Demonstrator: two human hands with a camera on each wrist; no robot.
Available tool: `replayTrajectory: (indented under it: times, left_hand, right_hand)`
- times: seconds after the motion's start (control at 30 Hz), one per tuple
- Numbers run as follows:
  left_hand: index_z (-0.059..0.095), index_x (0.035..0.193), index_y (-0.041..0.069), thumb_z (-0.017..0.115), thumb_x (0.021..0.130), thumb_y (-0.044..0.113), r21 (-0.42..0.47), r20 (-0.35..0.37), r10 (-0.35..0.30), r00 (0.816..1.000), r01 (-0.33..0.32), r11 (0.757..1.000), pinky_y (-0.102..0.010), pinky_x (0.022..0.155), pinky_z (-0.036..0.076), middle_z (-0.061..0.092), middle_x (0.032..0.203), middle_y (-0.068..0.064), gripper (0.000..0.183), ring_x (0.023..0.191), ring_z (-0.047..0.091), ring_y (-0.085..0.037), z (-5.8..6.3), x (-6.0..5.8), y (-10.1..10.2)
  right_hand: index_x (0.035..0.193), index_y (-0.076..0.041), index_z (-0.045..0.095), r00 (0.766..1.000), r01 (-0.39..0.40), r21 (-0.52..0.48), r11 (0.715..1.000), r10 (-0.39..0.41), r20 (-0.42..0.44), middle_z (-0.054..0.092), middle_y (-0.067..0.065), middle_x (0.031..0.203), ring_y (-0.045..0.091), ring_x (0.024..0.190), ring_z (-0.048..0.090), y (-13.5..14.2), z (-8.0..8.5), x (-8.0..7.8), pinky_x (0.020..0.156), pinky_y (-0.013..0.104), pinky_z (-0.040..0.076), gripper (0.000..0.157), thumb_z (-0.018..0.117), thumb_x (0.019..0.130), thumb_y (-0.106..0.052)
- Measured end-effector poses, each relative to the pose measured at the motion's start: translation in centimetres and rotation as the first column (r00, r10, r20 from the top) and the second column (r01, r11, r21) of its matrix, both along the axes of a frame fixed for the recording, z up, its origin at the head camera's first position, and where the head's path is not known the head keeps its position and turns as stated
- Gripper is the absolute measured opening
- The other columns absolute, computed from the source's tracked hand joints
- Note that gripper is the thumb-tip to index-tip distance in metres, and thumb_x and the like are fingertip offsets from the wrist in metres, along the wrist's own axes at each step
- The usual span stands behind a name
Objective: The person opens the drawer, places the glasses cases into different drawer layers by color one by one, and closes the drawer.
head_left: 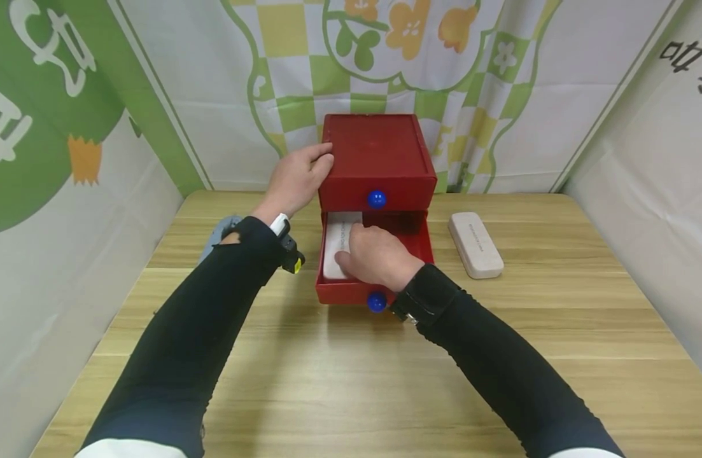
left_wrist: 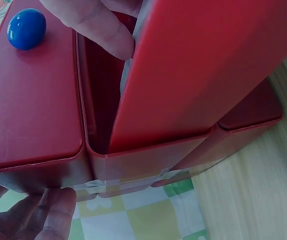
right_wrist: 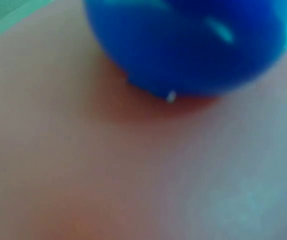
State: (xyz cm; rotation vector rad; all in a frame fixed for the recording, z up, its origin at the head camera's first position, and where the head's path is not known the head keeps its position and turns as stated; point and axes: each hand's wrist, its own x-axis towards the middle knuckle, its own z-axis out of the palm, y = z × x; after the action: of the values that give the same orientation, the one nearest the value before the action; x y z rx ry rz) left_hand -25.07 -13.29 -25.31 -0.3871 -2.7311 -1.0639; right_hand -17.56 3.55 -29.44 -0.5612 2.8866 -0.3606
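A red drawer cabinet (head_left: 377, 146) stands at the back of the table, with a lower drawer (head_left: 416, 245) pulled out. Inside that drawer, along its left side, lies a white oblong case (head_left: 336, 245) with small print. My right hand (head_left: 382, 257) reaches into the drawer, thumb and curled fingers at the case's right edge; part of this grip is hidden. My left hand (head_left: 296, 178) rests against the cabinet's upper left edge, its fingers (left_wrist: 58, 212) also showing there in the left wrist view. A blue knob (right_wrist: 193, 45) fills the top of the blurred right wrist view.
A second white oblong case (head_left: 477, 245) lies on the wooden table (head_left: 351, 381) right of the cabinet. Some blue-grey thing (head_left: 220, 232) is partly hidden behind my left wrist. Another blue knob (head_left: 377, 199) sits on the closed upper drawer. Printed cloth (head_left: 293, 76) hangs behind.
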Motion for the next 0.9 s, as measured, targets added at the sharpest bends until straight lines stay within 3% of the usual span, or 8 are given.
replayTrajectory:
  times: [0.17,0.47,0.7,0.9]
  left_hand:
    - [0.046,0.147,0.019,0.039,0.101,0.045,0.003,0.004,0.002,1.0,-0.002,1.0,-0.036,0.109,0.036,0.048,0.149,-0.002,0.054,0.135,0.041,-0.015,0.0,0.0,-0.1]
    - [0.046,0.148,0.019,0.039,0.101,0.045,-0.006,0.005,-0.003,1.0,0.003,1.0,-0.037,0.105,0.039,0.048,0.149,-0.002,0.054,0.135,0.041,-0.016,0.0,0.2,-0.1]
    - [0.046,0.148,0.019,0.038,0.101,0.046,-0.002,0.003,-0.01,1.0,0.01,1.0,-0.039,0.086,0.039,0.048,0.148,-0.003,0.054,0.119,0.05,-0.018,0.0,0.2,-0.1]
    - [0.045,0.148,0.02,0.037,0.101,0.047,-0.004,0.009,-0.005,1.0,0.005,1.0,-0.037,0.096,0.04,0.047,0.15,-0.001,0.055,0.131,0.044,-0.016,0.0,0.3,-0.1]
  right_hand:
    - [0.108,-0.007,0.051,1.0,-0.012,-0.024,1.0,0.012,0.006,0.063,0.004,0.08,0.019,0.07,0.059,0.5,0.3,0.1,0.066,0.03,0.051,0.041,0.06,0.09,-0.042]
    - [0.112,-0.006,0.055,0.996,-0.078,-0.04,0.996,0.076,-0.056,0.062,0.004,0.076,0.018,0.067,0.058,1.9,0.9,0.2,0.063,0.031,0.05,0.041,0.061,0.09,-0.041]
    - [0.116,-0.007,0.06,0.99,-0.096,-0.054,0.994,0.09,-0.106,0.064,0.002,0.083,0.017,0.072,0.058,3.2,1.7,0.6,0.071,0.032,0.053,0.044,0.062,0.09,-0.043]
    - [0.114,-0.011,0.064,0.991,-0.091,-0.092,0.992,0.081,-0.109,0.067,-0.001,0.088,0.016,0.075,0.059,4.5,2.6,1.0,0.072,0.033,0.053,0.041,0.063,0.089,-0.044]
